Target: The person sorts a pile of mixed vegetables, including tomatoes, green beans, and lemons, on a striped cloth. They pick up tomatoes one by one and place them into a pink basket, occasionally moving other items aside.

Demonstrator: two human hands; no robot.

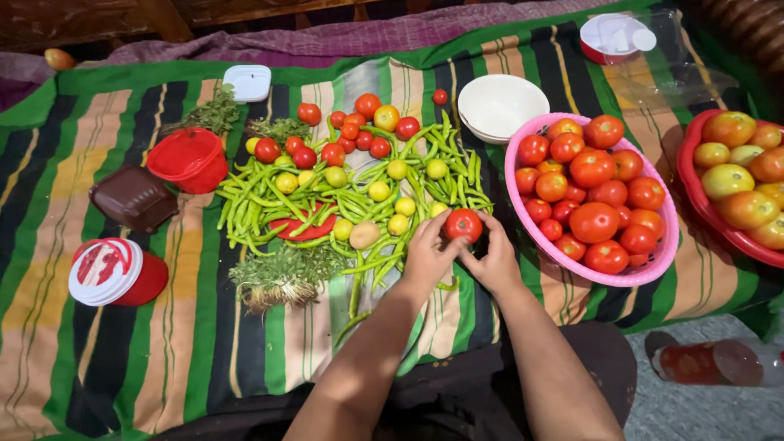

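Note:
Both my hands meet on one red tomato (463,224) at the lower right edge of a vegetable pile on a striped cloth (106,343). My left hand (429,255) cups it from the left, my right hand (492,261) from the right and below. The pile holds green beans (269,200), small yellow-green limes (379,191), small red tomatoes (335,151) and a bunch of herbs (282,273). Just right of my hands stands a pink basket (523,214) full of red tomatoes.
A red basket (694,184) of yellowish tomatoes sits at the far right. White bowls (500,106) stand behind the pile. A red bowl (189,159), a brown tub (133,198) and a red lidded jar (114,271) lie left. A bottle (710,363) rests on the floor.

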